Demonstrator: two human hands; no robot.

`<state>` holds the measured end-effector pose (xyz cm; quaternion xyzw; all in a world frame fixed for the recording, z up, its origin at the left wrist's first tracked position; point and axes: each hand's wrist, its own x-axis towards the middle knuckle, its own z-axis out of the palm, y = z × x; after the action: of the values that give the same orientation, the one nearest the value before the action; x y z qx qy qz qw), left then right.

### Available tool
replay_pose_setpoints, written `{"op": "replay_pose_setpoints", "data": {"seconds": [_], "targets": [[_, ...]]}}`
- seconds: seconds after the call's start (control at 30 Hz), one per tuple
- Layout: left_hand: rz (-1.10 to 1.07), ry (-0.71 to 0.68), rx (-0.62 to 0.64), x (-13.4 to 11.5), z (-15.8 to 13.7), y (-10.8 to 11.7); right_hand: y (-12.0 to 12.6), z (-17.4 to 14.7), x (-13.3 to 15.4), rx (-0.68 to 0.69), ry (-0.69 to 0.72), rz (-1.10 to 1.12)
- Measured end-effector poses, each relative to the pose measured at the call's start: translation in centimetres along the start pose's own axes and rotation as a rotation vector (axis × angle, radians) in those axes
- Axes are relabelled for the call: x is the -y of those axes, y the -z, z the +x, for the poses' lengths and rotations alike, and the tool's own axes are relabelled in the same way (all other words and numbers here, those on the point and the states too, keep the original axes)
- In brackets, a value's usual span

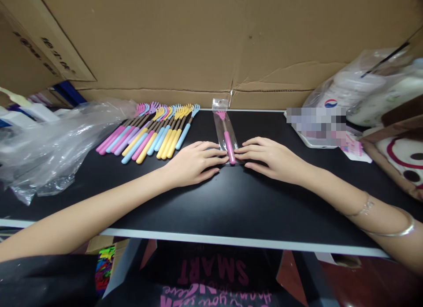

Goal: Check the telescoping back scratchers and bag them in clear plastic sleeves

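Observation:
A pink back scratcher (228, 141) lies in a narrow clear plastic sleeve (218, 129) on the black table, its claw end pointing away from me. My left hand (198, 162) rests palm down with fingers stretched out, its fingertips at the left edge of the sleeve near the handle's end. From the other side, my right hand (269, 159) reaches in with extended fingers, the tips touching the sleeve's right edge beside the handle. To the left lies a row of several back scratchers (161, 135) with pink, blue, purple and yellow handles, unwrapped.
Crumpled clear plastic bags (49, 144) cover the table's left side. A cardboard wall (198, 42) stands along the back. On the right are a white tray (313, 144), a bagged plastic cup (357, 88) and a brown-and-white patterned item (403, 152). The table's pale front edge (231, 241) runs before me.

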<state>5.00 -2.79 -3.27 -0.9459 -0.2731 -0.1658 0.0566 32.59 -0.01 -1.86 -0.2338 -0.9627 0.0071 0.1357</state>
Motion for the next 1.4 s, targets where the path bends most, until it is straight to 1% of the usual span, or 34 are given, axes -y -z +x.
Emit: {"op": "replay_pose_setpoints", "data": {"seconds": [0.13,0.37,0.57,0.7,0.83,0.93,1.03,1.17,1.27,1.4], "targets": [[0.049,-0.007,-0.039,-0.2,0.2,-0.1,-0.3,0.6,0.8,-0.050,-0.021,-0.112],[0.146,0.004,-0.087,-0.3,0.5,-0.1,-0.5,1.2,1.8,-0.080,-0.019,-0.284],[0.237,-0.029,-0.138,-0.2,1.1,-0.1,-0.8,1.4,1.9,-0.079,-0.021,-0.343],[0.310,-0.065,-0.136,-0.1,1.8,-0.1,-0.8,1.4,2.1,-0.066,0.017,-0.378],[0.321,-0.110,-0.138,0.0,2.2,-0.2,-0.8,1.4,2.1,-0.063,0.033,-0.380],[0.301,-0.110,-0.150,0.1,2.3,-0.2,-0.7,1.2,2.0,-0.086,0.019,-0.335],[0.246,-0.090,-0.170,0.5,2.7,0.0,-0.6,1.0,1.7,-0.125,-0.034,-0.231],[0.154,-0.105,-0.191,1.4,3.2,0.4,-0.7,0.6,0.8,-0.159,-0.123,-0.039],[0.132,-0.119,-0.210,1.9,3.6,0.4,-0.8,0.4,0.4,-0.185,-0.220,0.100],[0.143,-0.131,-0.311,2.3,4.6,-0.2,-0.6,0.5,0.8,-0.236,-0.307,0.392]]}}
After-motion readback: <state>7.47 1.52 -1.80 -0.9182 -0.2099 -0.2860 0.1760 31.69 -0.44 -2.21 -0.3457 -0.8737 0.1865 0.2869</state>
